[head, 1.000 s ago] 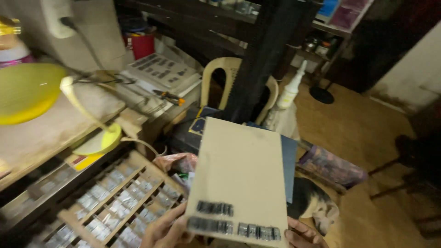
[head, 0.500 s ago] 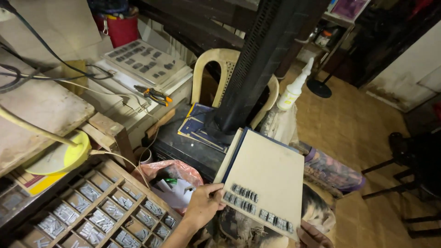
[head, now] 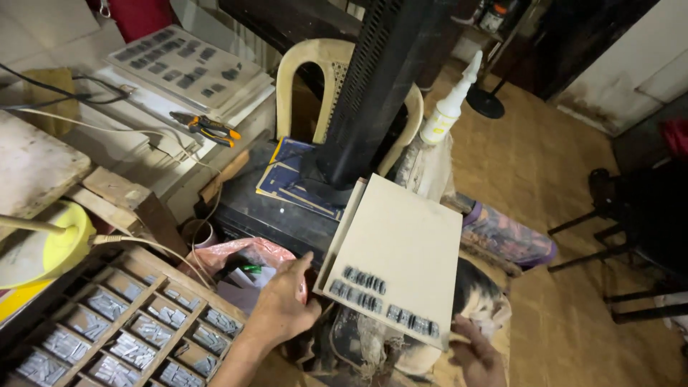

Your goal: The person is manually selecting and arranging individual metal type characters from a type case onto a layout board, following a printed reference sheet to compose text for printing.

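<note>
A pale flat tray (head: 401, 244) with a raised left edge lies tilted over a black box. Two short rows of small metal type pieces (head: 383, 297) sit near its near end. My left hand (head: 283, 304) rests at the tray's left near corner, fingers spread, thumb toward the tray. My right hand (head: 476, 355) touches the tray's right near corner from below. Whether either hand grips the tray is unclear. A wooden compartment case (head: 136, 330) filled with metal type sits at lower left.
A black tower (head: 376, 86) stands in front of a beige plastic chair (head: 315, 64). A white squeeze bottle (head: 448, 107), pliers (head: 208, 127), a pink plastic bag (head: 244, 254), a yellow lamp (head: 54, 240) and a grey panel (head: 183, 68) surround the spot. Dark stands (head: 631, 215) are at right.
The view has swung right and down. The tray has dropped lower and flatter onto the black box. My left hand has shifted from under the tray to its left corner.
</note>
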